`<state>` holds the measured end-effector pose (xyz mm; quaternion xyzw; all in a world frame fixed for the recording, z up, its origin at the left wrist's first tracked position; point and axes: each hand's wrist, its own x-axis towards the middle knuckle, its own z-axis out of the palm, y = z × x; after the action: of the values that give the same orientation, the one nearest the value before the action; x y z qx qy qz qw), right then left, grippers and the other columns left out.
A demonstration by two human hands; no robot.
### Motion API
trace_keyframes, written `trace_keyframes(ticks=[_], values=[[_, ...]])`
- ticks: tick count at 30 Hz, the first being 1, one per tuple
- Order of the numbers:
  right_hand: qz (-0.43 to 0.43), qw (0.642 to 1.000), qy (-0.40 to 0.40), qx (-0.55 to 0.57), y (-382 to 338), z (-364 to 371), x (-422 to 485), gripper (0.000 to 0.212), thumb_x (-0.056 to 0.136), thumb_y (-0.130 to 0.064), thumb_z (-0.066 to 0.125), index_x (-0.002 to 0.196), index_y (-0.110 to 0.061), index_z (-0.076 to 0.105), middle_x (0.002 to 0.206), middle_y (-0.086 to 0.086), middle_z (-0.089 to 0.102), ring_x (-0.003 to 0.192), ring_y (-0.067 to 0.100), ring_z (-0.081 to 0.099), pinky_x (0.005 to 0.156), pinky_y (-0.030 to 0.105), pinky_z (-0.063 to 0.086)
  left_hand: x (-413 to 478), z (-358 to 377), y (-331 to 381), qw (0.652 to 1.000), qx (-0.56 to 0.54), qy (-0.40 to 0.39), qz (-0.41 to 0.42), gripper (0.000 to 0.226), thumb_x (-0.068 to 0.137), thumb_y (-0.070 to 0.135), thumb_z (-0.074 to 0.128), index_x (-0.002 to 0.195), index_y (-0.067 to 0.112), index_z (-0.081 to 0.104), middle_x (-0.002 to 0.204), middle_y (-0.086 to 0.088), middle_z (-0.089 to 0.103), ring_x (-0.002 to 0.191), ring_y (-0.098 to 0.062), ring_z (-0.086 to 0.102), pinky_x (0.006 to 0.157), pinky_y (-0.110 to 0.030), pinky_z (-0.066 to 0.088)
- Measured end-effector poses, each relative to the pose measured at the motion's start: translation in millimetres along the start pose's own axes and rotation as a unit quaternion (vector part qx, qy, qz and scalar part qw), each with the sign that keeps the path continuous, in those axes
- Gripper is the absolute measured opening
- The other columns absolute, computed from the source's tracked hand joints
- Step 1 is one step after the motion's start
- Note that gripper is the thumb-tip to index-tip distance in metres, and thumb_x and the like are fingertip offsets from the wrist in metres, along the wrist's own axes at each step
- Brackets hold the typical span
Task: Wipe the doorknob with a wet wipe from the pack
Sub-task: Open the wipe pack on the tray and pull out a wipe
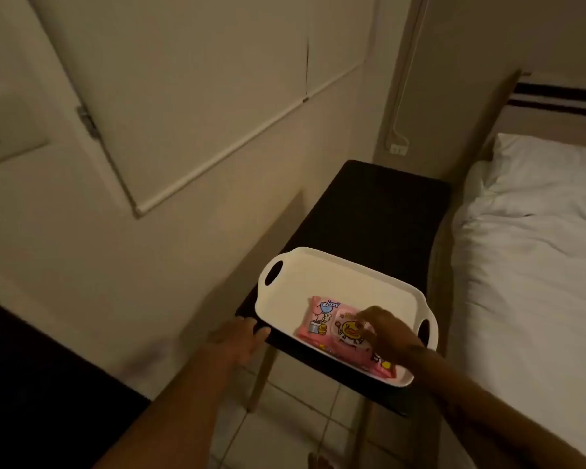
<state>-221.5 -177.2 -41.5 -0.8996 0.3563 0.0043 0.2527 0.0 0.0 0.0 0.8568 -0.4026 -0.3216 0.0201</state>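
Though resting flat inside the white tray (335,279) on the dark side table (369,204), likely to slide or lift whole if tugged: wet wipe pack (322,328), pink, a soft film pouch, probably light and a little slippery. Sits toward the tray's near right part. Best taken at the resealable flap on top. Peel that back, then pinch a single sheet. Sheets probably limp, damp and clinging together, so worth pinning the pouch down with the free hand while pulling.

From the head view, the hands. Right hand (389,333) over the pack's flap, forearm reaching in from the lower right, wrist bent downward, fingers curled toward the printed label. Cannot tell whether pinching the flap or only touching it. Left hand (241,340) stretched forward from the lower left, fingers relaxed and fairly straight, tips resting at the table's near corner just beside the tray rim, holding nothing.

No doorknob in view. Only a door (200,96) with its hinge (87,121) up left, and a bed (538,231) at right.
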Motion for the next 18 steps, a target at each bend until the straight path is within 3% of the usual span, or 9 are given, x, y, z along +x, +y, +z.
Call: trace_keyframes(ticks=[5,7,9,12,18], values=[[-0.007,0.999,0.034,0.013,14.4,30.6,7.7,0.044,0.088,-0.029,0.054,0.129,-0.016,0.046,0.137,0.009,0.042,0.121,0.025,0.04,0.102,0.033,0.033,44.8,32.9,43.9,0.996,0.041,-0.015,0.084,0.046,0.097,0.028,0.039,0.138,0.012,0.03,0.147,-0.012,0.03,0.134,-0.028,0.029,0.109,-0.042,0.03],[-0.009,0.998,0.058,0.024,20.6,35.8,10.8,0.049,0.083,-0.039,0.055,0.126,-0.015,0.05,0.134,0.011,0.046,0.12,0.027,0.043,0.1,0.035,0.035,59.1,40.9,59.0,0.986,0.092,-0.022,0.135,0.058,0.091,0.011,0.05,0.141,0.014,0.022,0.152,-0.012,0.019,0.139,-0.03,0.019,0.111,-0.046,0.027],[-0.012,0.997,0.069,0.035,22.4,38.8,11.2,0.057,0.078,-0.049,0.054,0.124,-0.016,0.051,0.132,0.011,0.048,0.12,0.027,0.043,0.099,0.034,0.036,72.9,48.1,65.7,0.981,0.11,-0.034,0.157,0.069,0.088,0.003,0.048,0.145,0.02,0.012,0.157,-0.007,0.003,0.143,-0.028,0.004,0.114,-0.048,0.018],[-0.027,0.996,0.068,0.045,27.6,44.1,14.3,0.064,0.075,-0.058,0.048,0.123,-0.017,0.051,0.13,0.011,0.048,0.12,0.026,0.042,0.098,0.034,0.037,89.5,52.3,74.4,0.972,0.128,-0.031,0.197,0.064,0.095,0.011,0.039,0.147,0.024,0.004,0.157,-0.002,-0.01,0.144,-0.023,-0.005,0.115,-0.048,0.015],[-0.035,0.991,0.105,0.071,37.6,53.6,20.7,0.056,0.078,-0.052,0.05,0.123,-0.02,0.046,0.129,0.013,0.049,0.118,0.025,0.043,0.094,0.033,0.039,112.0,55.3,81.3,0.949,0.189,-0.01,0.253,0.056,0.099,0.035,0.021,0.146,0.026,-0.007,0.155,0.003,-0.018,0.142,-0.018,-0.017,0.117,-0.044,0.008]])
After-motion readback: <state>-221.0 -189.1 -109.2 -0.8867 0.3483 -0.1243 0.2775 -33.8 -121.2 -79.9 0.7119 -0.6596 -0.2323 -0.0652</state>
